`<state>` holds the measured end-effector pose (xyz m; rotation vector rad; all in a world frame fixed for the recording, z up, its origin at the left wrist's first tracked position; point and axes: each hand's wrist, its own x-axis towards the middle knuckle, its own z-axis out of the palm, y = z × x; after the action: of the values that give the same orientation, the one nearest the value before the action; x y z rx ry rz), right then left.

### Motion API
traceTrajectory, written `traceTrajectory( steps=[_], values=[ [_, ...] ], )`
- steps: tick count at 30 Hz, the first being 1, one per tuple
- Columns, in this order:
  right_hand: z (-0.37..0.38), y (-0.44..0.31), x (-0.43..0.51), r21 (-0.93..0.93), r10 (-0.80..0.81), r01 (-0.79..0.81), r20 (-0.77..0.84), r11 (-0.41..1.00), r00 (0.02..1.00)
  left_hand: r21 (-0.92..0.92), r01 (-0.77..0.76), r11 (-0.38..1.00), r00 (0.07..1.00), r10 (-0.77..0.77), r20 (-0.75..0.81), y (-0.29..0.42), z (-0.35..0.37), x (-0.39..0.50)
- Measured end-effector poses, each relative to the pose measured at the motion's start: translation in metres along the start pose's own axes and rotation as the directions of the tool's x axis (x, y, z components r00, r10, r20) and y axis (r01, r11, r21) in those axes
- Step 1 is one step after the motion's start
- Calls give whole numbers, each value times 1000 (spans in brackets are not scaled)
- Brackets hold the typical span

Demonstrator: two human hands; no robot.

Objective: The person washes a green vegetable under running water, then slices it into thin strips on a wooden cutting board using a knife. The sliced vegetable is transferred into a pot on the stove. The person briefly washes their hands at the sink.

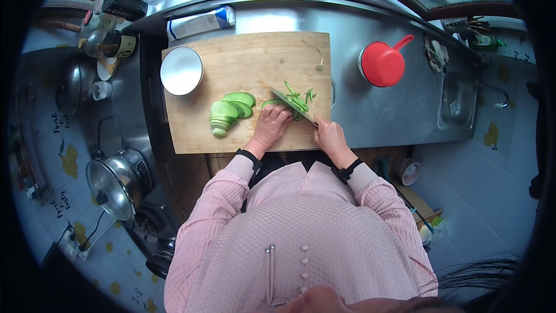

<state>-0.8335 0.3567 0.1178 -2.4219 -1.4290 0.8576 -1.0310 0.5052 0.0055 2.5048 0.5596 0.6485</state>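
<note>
My right hand [329, 135] grips a kitchen knife [295, 105] whose blade slants up and left over the wooden cutting board [243, 61]. Against the near side of the blade, my left hand [273, 125] presses down, fingers curled, on green vegetable slices [271, 103]; most of these are hidden under the fingers. Thin green strips [296, 95] lie in a loose pile just beyond the blade. Farther left on the board, several round pale-green slices [225, 109] overlap in a fanned stack.
A white bowl [181, 71] stands on the board's left side, and a root-like scrap [319, 66] lies at its far right. A red dipper [383, 64] rests on the steel counter [347, 117] near the sink [458, 104]. Bottles [124, 4] and a lidded pot [115, 187] are leftward.
</note>
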Motion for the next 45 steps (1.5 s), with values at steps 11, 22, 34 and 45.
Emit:
traceTrajectory(
  steps=[11,22,34,45],
  values=[
    [-2,-4,4,-8,28,-28,29,1000,999,-63,66,996,997,-64,38,1,-4,2],
    [-27,-9,-32,-32,70,-68,72,997,995,-109,78,991,997,-78,7,3,-16,3],
    [-23,-11,-26,25,51,-52,37,998,998,-143,117,983,992,-124,-35,2,-16,-4],
    [5,-15,3,112,71,-74,30,991,997,-179,127,976,991,-133,-24,-1,-20,-3]
  ],
)
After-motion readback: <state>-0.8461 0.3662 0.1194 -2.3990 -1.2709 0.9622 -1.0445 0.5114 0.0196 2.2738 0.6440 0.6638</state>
